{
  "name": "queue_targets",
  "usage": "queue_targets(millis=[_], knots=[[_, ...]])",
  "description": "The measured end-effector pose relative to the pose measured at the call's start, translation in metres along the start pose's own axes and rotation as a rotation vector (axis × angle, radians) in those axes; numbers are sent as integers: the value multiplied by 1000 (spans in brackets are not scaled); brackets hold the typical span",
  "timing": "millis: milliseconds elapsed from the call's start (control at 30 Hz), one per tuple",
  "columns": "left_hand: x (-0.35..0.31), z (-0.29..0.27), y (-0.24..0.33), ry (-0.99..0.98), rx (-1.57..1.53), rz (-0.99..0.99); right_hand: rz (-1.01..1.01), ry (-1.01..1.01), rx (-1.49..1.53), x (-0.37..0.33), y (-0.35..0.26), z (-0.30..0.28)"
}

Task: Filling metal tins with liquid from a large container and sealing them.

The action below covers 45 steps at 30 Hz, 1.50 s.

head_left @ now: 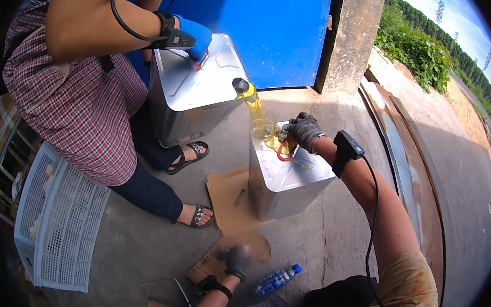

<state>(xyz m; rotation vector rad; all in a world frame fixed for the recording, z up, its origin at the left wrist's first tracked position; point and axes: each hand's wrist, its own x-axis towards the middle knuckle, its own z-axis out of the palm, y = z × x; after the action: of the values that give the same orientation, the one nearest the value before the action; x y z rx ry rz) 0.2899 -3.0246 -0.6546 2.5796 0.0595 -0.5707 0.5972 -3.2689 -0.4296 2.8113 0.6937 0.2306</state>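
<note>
A yellow, oil-like liquid (254, 109) runs from the dark spout (241, 86) of a tilted square metal tin (196, 82). Steadying that tin is a co-worker's blue-gloved hand (197, 35), by its red handle. Below, the stream meets a clear plastic piece (263, 131), perhaps a funnel, on top of a second metal tin (293, 175). My right hand (304, 130), in a grey glove, is closed beside it; what its fingers grip is hidden. Near them is a red handle (284, 150). My left hand (236, 261), dark-gloved and motion-smeared, is over a cardboard piece (211, 265).
A flattened cardboard sheet (229, 198) lies beside the lower tin. On the floor near me is a water bottle (278, 279) with a blue cap. The co-worker (90, 125) stands at left by a pale plastic crate (66, 219). A blue door (282, 29) and concrete pillar (356, 23) rise behind.
</note>
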Motion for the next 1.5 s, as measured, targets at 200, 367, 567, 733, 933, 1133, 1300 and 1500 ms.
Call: queue_targets(millis=[200,367,567,733,933,1133,1300,1500], knots=[[-47,61,-5,-124,122,207,-82,31,12,-3,1,-3],[-43,84,3,-257,207,320,78,133,124,-17,4,5],[-54,125,-10,-322,200,308,-40,551,344,-63,-26,-22],[-54,111,1,-266,138,242,-289,431,635,-133,-88,-50],[-36,111,0,43,90,327,-75,-15,830,-212,-112,29],[-39,66,21,232,-18,408,196,-527,734,-261,-123,80],[-38,55,34,339,23,496,186,-485,735,-266,-135,84],[-45,37,56,535,84,539,264,-447,694,-252,-138,64]])
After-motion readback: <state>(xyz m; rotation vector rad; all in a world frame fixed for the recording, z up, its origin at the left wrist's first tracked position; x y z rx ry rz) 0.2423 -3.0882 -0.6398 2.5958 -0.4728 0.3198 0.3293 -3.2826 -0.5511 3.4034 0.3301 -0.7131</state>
